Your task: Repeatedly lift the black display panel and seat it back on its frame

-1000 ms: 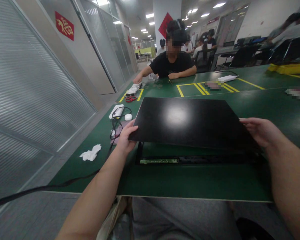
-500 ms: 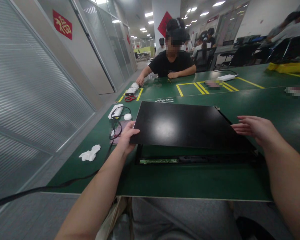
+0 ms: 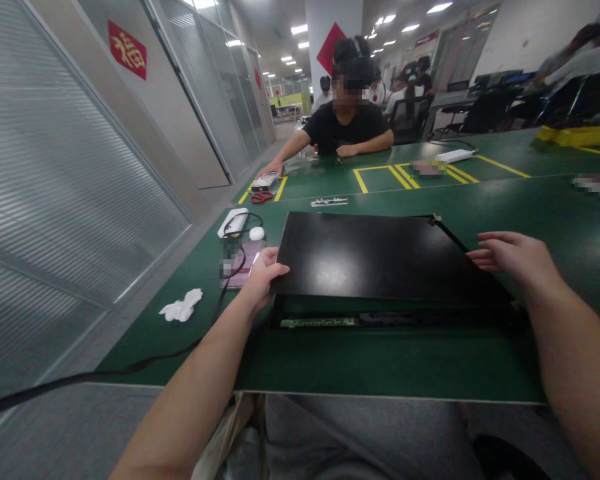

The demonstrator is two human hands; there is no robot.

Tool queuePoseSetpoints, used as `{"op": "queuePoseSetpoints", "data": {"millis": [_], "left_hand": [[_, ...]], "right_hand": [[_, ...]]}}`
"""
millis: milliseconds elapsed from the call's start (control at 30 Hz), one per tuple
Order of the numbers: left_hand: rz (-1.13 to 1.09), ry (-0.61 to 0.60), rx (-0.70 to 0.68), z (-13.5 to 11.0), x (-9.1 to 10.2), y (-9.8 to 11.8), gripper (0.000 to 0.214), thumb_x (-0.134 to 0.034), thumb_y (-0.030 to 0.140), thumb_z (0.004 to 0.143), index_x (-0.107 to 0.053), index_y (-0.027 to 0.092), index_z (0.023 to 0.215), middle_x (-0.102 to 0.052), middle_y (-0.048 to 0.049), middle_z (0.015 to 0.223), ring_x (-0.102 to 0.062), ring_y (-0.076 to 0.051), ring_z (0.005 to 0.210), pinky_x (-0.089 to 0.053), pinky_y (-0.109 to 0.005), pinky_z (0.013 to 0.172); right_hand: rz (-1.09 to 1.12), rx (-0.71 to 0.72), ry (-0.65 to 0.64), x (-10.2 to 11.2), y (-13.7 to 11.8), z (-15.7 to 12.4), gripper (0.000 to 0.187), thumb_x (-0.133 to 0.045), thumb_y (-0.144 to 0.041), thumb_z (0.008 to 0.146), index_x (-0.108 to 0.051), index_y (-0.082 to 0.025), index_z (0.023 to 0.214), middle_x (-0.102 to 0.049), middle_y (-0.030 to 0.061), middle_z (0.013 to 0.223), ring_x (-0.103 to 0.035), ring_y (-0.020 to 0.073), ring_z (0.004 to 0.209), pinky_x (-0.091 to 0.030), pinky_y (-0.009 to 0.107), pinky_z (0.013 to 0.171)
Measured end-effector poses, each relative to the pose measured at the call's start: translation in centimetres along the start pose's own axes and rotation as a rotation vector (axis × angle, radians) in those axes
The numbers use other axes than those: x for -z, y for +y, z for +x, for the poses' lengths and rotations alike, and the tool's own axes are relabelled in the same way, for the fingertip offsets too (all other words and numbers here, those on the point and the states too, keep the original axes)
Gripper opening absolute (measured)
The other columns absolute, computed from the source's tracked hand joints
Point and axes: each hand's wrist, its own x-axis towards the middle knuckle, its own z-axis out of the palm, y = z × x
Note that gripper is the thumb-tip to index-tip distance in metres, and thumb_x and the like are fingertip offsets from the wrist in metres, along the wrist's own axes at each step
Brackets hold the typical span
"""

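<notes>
Thin, stiff, glossy and probably fragile, the black panel (image 3: 380,257) lies tilted over its frame (image 3: 330,322) on the green surface (image 3: 380,363); its edges look like the safest hold. The left hand (image 3: 265,273) has its grip pinching the panel's near-left corner. The right hand (image 3: 515,257) has its grip spread just beside the panel's right edge.

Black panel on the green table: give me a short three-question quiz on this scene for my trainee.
1. True or false: the left hand grips the near-left corner of the black panel.
2. Which lies farthest from the camera wearer? A) red scissors B) crumpled white tissue C) phone
3. Fill in: the right hand, beside the panel's right edge, has its fingers ____ (open or shut).
Key: 1 true; 2 A; 3 open.
</notes>
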Motion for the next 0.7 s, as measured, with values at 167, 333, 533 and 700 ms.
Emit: {"op": "queuePoseSetpoints", "data": {"millis": [167, 333, 533, 700], "left_hand": [[0.013, -0.005, 0.004, -0.02, -0.13, -0.17, 0.055, -0.076, 0.018, 0.047, -0.053, 0.019, 0.097, -0.070, 0.0016, 0.082, -0.061, -0.014, 0.061, -0.049, -0.029, 0.063], [0.002, -0.020, 0.014, 0.06, -0.12, -0.39, 0.053, -0.076, 0.018, 0.048, -0.053, 0.019, 0.096, -0.070, 0.0025, 0.082, -0.061, -0.014, 0.062, -0.048, -0.029, 0.063], [-0.006, -0.030, 0.005, 0.02, -0.02, -0.37, 0.053, -0.076, 0.017, 0.050, -0.053, 0.019, 0.098, -0.070, 0.0010, 0.084, -0.063, -0.015, 0.066, -0.048, -0.029, 0.064], [0.002, -0.043, 0.003, -0.01, 0.02, -0.46, 0.052, -0.076, 0.017, 0.051, -0.053, 0.020, 0.097, -0.070, 0.0014, 0.085, -0.063, -0.015, 0.065, -0.049, -0.029, 0.065]], "right_hand": [[-0.004, 0.010, -0.001, 0.02, 0.08, 0.15, 0.024, -0.056, -0.008, 0.082, -0.065, -0.016, 0.103, -0.066, 0.0054, 0.061, -0.065, 0.0143, 0.051, -0.053, 0.020, 0.047], [-0.021, 0.026, -0.006, 0.20, 0.29, 0.42, 0.021, -0.057, -0.012, 0.082, -0.066, -0.016, 0.101, -0.067, 0.0060, 0.062, -0.066, 0.0151, 0.052, -0.054, 0.021, 0.047], [-0.042, 0.043, 0.003, 0.28, 0.34, 0.39, 0.020, -0.058, -0.013, 0.081, -0.067, -0.016, 0.099, -0.068, 0.0065, 0.064, -0.066, 0.0153, 0.053, -0.054, 0.021, 0.046], [-0.050, 0.049, 0.023, 0.26, 0.42, 0.45, 0.018, -0.059, -0.015, 0.081, -0.068, -0.016, 0.097, -0.069, 0.0072, 0.067, -0.066, 0.0145, 0.052, -0.053, 0.020, 0.045]]}}
